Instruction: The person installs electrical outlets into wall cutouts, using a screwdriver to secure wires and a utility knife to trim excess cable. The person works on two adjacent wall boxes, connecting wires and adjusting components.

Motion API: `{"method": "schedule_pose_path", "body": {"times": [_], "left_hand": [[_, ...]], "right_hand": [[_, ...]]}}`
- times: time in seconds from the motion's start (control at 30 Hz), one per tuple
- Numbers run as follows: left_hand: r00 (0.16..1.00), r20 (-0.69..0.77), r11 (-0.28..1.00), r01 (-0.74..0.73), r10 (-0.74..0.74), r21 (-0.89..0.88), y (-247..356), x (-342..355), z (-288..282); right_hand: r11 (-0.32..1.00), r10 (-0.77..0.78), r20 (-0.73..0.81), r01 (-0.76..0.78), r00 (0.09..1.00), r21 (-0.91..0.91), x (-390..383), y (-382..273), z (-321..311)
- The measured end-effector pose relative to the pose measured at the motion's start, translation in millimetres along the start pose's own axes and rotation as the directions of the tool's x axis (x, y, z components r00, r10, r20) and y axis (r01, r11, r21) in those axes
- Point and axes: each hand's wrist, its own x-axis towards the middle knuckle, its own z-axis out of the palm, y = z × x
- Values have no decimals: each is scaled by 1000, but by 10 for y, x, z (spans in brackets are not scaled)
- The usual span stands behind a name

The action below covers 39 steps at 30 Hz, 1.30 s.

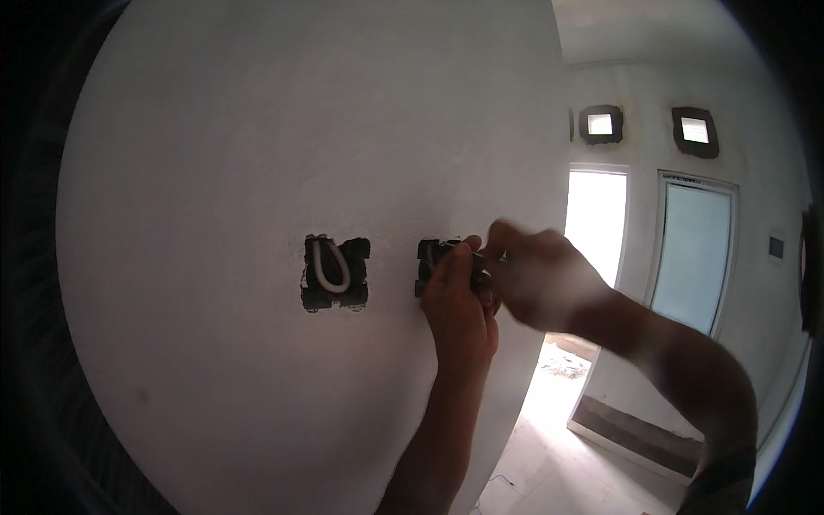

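Two square, dark recessed wall boxes sit side by side in a pale wall. A loop of thick white cable (344,279) hangs in the left wall box (359,268). At the right wall box (424,273), both my hands work close together and cover most of it. My left hand (457,300) is closed, fingertips pinched at the box opening; what they hold is hidden. Beside it on the right, my right hand (541,275) is closed around a thin greenish thing (491,258) that points toward my left fingertips. Its kind is too small and blurred to tell.
The wall (240,386) ends just right of my hands. Beyond it are a bright doorway (596,215), a frosted-pane door (693,249) and two small square openings above. A thin dark cord (500,479) lies on the pale tiled floor (549,468).
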Motion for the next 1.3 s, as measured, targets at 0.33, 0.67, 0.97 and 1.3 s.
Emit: {"method": "schedule_pose_path", "body": {"times": [0.33,0.67,0.97,1.3], "left_hand": [[1000,10,999,-29,29,-23,-15,-4,31],[992,-121,998,30,-36,-53,70,-114,249],[1000,26,998,15,-14,-58,50,-86,6],[997,74,996,14,-8,-82,-53,-5,-42]], "right_hand": [[775,117,-91,-34,989,631,-63,195,-9],[891,-370,-144,306,918,-335,-147,106,69],[626,246,143,-270,959,732,-41,73,-52],[976,-187,-146,200,972,83,-80,53,-4]]}}
